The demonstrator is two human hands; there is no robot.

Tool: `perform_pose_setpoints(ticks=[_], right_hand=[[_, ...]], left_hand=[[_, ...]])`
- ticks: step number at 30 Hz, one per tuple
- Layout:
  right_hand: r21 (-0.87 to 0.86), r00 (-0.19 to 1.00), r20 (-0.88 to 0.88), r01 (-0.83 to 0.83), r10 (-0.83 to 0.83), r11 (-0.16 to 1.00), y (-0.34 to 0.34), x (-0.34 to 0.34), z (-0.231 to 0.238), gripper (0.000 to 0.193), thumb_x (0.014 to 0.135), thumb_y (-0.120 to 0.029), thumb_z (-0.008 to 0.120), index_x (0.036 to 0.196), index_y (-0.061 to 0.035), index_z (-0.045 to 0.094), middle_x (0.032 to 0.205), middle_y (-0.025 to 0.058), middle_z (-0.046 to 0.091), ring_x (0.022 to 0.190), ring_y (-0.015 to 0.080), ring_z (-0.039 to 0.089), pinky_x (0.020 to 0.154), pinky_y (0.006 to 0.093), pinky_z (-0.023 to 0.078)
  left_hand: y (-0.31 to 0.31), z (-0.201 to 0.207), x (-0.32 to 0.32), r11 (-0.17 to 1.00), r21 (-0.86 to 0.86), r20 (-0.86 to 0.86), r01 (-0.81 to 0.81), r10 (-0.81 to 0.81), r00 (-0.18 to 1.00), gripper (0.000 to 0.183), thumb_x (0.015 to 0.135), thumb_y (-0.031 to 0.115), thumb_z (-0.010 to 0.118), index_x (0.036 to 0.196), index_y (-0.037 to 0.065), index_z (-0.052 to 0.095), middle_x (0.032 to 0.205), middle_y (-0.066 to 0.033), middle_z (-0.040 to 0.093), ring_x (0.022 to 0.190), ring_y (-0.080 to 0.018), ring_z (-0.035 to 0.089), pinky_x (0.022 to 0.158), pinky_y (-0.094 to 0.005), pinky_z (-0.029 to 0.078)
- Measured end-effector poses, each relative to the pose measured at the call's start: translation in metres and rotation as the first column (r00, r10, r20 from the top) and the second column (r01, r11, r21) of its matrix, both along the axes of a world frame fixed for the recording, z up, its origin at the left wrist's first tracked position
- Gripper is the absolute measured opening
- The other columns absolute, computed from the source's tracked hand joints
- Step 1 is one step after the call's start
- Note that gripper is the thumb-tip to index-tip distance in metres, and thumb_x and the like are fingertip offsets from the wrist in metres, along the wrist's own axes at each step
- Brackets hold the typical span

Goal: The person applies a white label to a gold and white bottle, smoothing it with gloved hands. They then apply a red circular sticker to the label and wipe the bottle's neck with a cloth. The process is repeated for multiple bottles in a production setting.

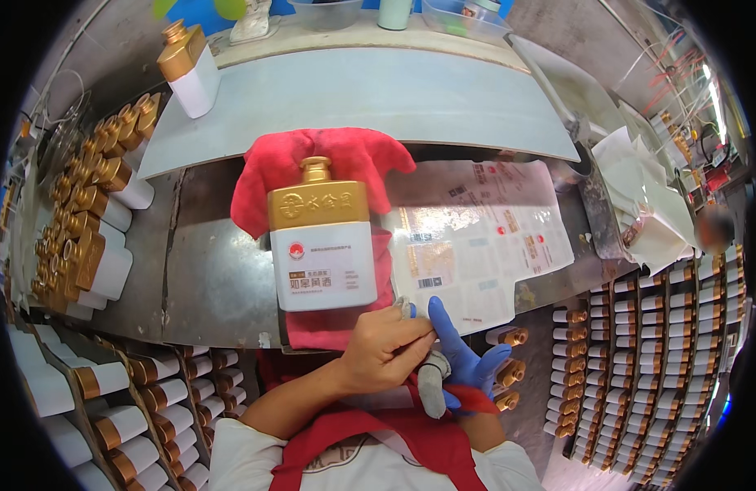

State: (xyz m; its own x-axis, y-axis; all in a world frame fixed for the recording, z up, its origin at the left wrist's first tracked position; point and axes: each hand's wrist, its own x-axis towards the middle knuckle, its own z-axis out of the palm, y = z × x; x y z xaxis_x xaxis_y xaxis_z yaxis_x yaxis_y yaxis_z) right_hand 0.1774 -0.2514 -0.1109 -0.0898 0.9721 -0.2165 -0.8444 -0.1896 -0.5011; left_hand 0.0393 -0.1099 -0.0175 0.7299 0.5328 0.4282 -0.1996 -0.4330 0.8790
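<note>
The printed bottle [322, 266] is gold above, white below, the cloth [254, 192] plain red, the glove [464, 358] blue

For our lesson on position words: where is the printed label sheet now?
In the head view, the label sheet lies right of the bottle on the red cloth, beyond the right hand.

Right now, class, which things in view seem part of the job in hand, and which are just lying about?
Likely in the job:
white-and-gold bottle in the middle
red cloth under it
printed sheets beside it
blue glove on the right hand

Apparently just lying about:
clear tub at the back
pale green cup
loose white paper
</note>
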Motion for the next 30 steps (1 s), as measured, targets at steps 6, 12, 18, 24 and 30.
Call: perform_pose_setpoints(ticks=[6, 12, 18, 24, 30], right_hand=[[0.038, 0.964, 0.215, 0.153, -0.157, 0.988, 0.015, -0.028, 0.071, 0.129, 0.065, -0.094, 0.038, 0.153, -0.0031, 0.015, 0.151, 0.0136, 0.027, 0.131, 0.0241, 0.035, 0.112, 0.0310, 0.019], [-0.144, 0.854, 0.518, 0.033, 0.047, 0.989, 0.020, -0.025, 0.106, 0.115, 0.074, -0.070, 0.064, 0.152, 0.0001, 0.016, 0.146, 0.0119, 0.034, 0.129, 0.0207, 0.039, 0.106, 0.0285, 0.032], [0.039, 0.713, 0.698, 0.063, -0.072, 0.997, 0.022, -0.021, 0.095, 0.125, 0.066, -0.065, 0.077, 0.152, -0.0010, 0.012, 0.135, 0.0070, 0.045, 0.106, 0.0121, 0.050, 0.084, 0.0244, 0.042], [-0.079, 0.382, 0.920, -0.034, 0.086, 0.996, 0.019, -0.009, 0.107, 0.129, 0.062, -0.062, 0.080, 0.153, -0.0055, 0.008, 0.102, 0.0082, 0.063, 0.078, 0.0146, 0.058, 0.070, 0.0313, 0.049], [-0.100, -0.119, 0.989, -0.096, 0.088, 0.990, 0.024, -0.009, 0.111, 0.125, 0.063, -0.056, 0.082, 0.152, -0.0043, 0.011, 0.088, 0.0123, 0.063, 0.074, 0.0223, 0.062, 0.071, 0.0325, 0.050]], left_hand=[[0.002, 0.002, 0.008, 0.993, 0.070, 0.126, -0.092, 0.083, 0.989, 0.003, 0.072, 0.000, 0.064, 0.074, 0.000, 0.066, 0.058, -0.0090, 0.052, 0.047, -0.0230, 0.047, 0.046, -0.0334, 0.035], [0.010, -0.008, 0.004, 0.977, 0.213, 0.159, 0.013, -0.048, 0.986, 0.004, 0.069, 0.001, 0.065, 0.067, 0.002, 0.061, 0.058, -0.0080, 0.047, 0.048, -0.0235, 0.046, 0.045, -0.0358, 0.035], [0.011, -0.019, 0.007, 0.970, 0.242, 0.105, -0.036, 0.010, 0.994, 0.006, 0.072, 0.000, 0.066, 0.078, 0.000, 0.065, 0.060, -0.0090, 0.052, 0.049, -0.0242, 0.049, 0.046, -0.0335, 0.038], [0.000, -0.005, 0.000, 0.993, 0.002, 0.005, -0.121, 0.121, 0.993, 0.009, 0.078, 0.005, 0.068, 0.087, 0.002, 0.067, 0.060, -0.0097, 0.049, 0.052, -0.0259, 0.050, 0.047, -0.0359, 0.040], [0.003, -0.004, -0.001, 0.967, 0.217, -0.035, -0.133, 0.144, 0.989, 0.008, 0.074, 0.004, 0.069, 0.082, 0.004, 0.066, 0.057, -0.0091, 0.045, 0.050, -0.0256, 0.049, 0.045, -0.0362, 0.039]])
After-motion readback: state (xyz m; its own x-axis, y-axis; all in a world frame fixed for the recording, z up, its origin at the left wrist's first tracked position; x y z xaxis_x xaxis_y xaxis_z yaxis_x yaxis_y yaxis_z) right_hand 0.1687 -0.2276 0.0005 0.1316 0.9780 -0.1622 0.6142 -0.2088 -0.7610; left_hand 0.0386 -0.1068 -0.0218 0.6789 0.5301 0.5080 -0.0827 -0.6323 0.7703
